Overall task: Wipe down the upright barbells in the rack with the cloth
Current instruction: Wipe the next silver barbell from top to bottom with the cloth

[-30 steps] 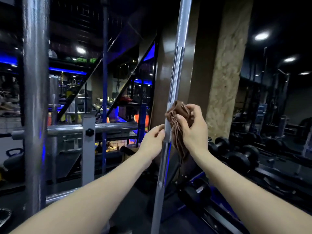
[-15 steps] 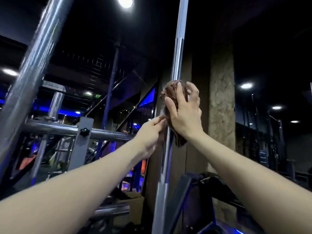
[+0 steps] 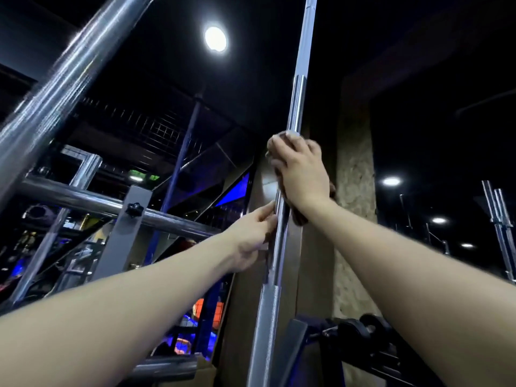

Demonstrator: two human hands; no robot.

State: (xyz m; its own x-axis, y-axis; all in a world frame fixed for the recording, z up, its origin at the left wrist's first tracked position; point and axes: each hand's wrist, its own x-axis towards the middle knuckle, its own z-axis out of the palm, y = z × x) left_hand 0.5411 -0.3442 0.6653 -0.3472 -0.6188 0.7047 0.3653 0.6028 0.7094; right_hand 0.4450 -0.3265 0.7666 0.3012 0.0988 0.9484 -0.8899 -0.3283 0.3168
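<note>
A chrome barbell stands upright through the middle of the view, reaching past the top edge. My right hand is wrapped around its shaft with a brown cloth pressed between palm and bar; only the cloth's edges show above the fingers and below the wrist. My left hand rests just below on the left side of the bar, its fingertips touching the shaft. A second thick chrome barbell leans close by at the upper left.
A horizontal chrome rail with a grey bracket and black knob crosses at the left. A stone-faced pillar stands behind the bar. More upright bars are at the far right. A dark bench frame sits low right.
My right hand has slid the cloth up the barbell, and my view has tilted upward toward the ceiling. My left hand has followed up the shaft below it.
</note>
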